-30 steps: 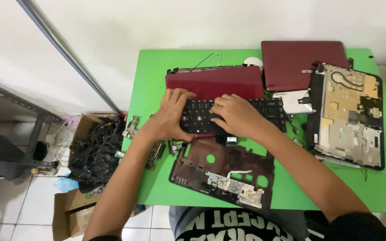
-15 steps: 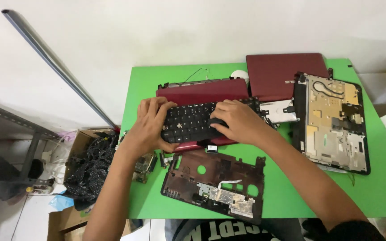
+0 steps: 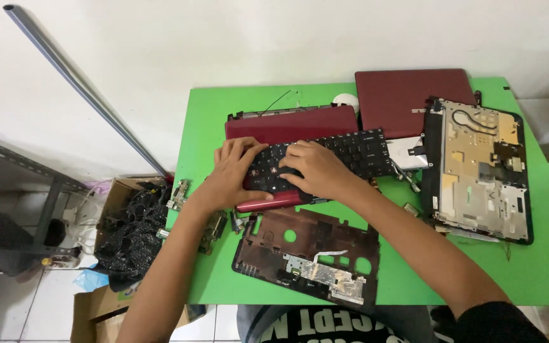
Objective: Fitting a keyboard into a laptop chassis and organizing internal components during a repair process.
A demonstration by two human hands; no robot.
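Note:
A black laptop keyboard (image 3: 351,152) lies across a dark red laptop shell (image 3: 287,124) on the green table (image 3: 541,267). My left hand (image 3: 233,174) rests on the keyboard's left end, with its thumb on the shell's front edge. My right hand (image 3: 316,170) lies flat on the keyboard's middle and presses down on it. Just in front of both hands lies a dark palmrest frame (image 3: 309,254) with round holes and a silver plate.
A dark red lid (image 3: 414,98) lies at the back right. An opened laptop base (image 3: 481,168) with bare metal and cables lies to the right. Small circuit boards (image 3: 179,194) sit at the table's left edge. A cardboard box of black cables (image 3: 128,232) stands on the floor.
The view has shifted; the table sits further right in it. Both hands stay on the keyboard, and the right hand has slid slightly left over the keys.

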